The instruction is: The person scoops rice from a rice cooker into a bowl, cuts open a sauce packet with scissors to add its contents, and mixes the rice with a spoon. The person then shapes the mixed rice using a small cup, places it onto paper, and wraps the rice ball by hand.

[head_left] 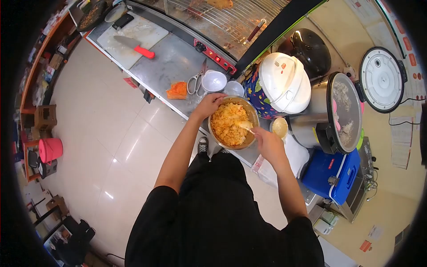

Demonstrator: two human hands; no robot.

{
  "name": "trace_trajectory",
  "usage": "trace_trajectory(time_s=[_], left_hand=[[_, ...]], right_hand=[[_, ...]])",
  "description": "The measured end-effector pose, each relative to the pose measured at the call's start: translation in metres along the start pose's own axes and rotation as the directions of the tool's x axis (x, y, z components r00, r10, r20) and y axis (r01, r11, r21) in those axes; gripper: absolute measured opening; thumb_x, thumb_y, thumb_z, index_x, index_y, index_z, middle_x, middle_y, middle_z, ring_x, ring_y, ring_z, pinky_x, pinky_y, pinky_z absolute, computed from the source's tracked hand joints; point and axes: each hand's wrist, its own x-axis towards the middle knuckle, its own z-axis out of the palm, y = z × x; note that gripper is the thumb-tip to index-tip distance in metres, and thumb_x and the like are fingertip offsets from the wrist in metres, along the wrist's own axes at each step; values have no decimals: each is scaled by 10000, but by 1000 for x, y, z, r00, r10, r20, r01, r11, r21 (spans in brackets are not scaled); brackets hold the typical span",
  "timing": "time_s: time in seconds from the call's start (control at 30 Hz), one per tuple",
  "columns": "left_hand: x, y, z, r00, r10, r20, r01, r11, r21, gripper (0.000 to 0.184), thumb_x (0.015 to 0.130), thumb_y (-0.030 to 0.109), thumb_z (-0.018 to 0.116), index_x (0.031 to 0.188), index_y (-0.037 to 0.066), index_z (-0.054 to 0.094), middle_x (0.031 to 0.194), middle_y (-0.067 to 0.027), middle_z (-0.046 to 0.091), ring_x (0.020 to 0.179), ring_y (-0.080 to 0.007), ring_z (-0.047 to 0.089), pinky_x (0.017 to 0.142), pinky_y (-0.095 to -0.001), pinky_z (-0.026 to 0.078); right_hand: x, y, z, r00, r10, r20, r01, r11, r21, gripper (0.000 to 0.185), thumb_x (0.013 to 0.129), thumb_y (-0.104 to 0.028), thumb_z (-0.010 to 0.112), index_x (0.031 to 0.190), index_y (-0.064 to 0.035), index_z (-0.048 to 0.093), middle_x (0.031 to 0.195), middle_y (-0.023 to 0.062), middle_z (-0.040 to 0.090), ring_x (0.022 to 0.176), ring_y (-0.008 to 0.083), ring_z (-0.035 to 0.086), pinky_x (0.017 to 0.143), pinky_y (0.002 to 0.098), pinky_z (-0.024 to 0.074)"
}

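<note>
A round metal bowl [255, 111] holds orange-tinted rice [229, 120] at the front edge of the counter. My left hand [211, 106] grips the bowl's rim on its upper left side. In my right hand [268, 144], closed at the bowl's right side, is the handle of a pale spoon [245, 125]. Its head is partly buried in the rice, so its full shape is hidden. Just behind the bowl stand a white cup [214, 82] and a smaller clear cup [234, 89]. A small tub [279, 127] with pale contents sits near my right hand.
Scissors [195, 83] and an orange packet [177, 91] lie left of the bowl. A red-handled knife [134, 46] rests on a white cutting board [153, 32]. To the right are a patterned container [256, 93], an open rice cooker [318, 107] and a blue cooler [327, 171].
</note>
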Motion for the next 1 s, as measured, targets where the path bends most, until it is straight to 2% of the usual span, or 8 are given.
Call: trace_trajectory(time_s=[0.13,0.23,0.33,0.53,0.63,0.73,0.83,1.0], left_hand=[[2,-9,4,1000,3,-4,-4,999,-54,302,1006,180,547,1222,1,659,1052,-99,715,963,-156,637,881,-298,502],[4,-8,1,1000,4,-22,-4,1000,-23,302,1008,188,547,1218,3,661,1058,-104,717,972,-155,640,886,-299,502],[2,-12,3,999,30,-45,-30,1000,3,299,1011,191,545,1208,3,667,1073,-112,718,993,-157,640,898,-301,499],[4,-19,4,999,16,-39,-18,998,-57,298,1011,192,544,1204,3,670,1095,-112,716,1016,-158,638,919,-302,490],[3,-15,3,999,24,-43,-26,999,-44,302,1011,191,543,1212,2,665,1099,-106,716,1012,-157,638,917,-302,490],[2,-19,8,999,2,-41,-6,997,-79,302,1012,189,538,1215,4,664,1096,-104,717,1006,-155,638,912,-303,491],[2,-22,6,997,37,-65,-40,998,-55,303,1011,191,534,1212,9,668,1083,-106,721,1000,-153,639,905,-305,492],[2,-20,7,998,-37,-57,34,998,-55,308,1004,223,542,1194,22,678,1061,-123,725,975,-179,654,889,-317,499]], right_hand=[[31,12,43,1000,-3,14,3,1000,5,209,934,-160,580,1123,-126,664,886,207,705,834,409,684,730,505,532],[31,5,20,999,28,30,-28,1000,13,192,952,-147,559,1117,-100,643,946,222,696,898,416,674,763,492,526],[20,6,2,999,53,-9,-49,969,243,180,973,-137,528,1115,-84,624,991,248,678,967,415,660,798,478,517],[30,22,35,997,36,63,-53,954,294,204,974,-134,535,1165,-94,594,1065,236,670,1022,434,636,846,468,508],[16,20,26,999,-43,-7,41,904,425,168,994,-149,523,1120,-57,586,954,184,672,894,347,663,780,405,504],[18,28,71,1000,1,18,-7,929,370,158,1004,-139,515,1102,-46,596,884,152,650,839,249,639,747,370,492],[12,30,44,999,-29,-25,37,901,432,155,1004,-140,518,1109,-49,588,888,155,651,806,253,636,734,372,494],[18,28,12,984,114,-136,-69,952,298,169,990,-182,523,1125,-102,586,954,220,675,915,417,650,763,476,505]])
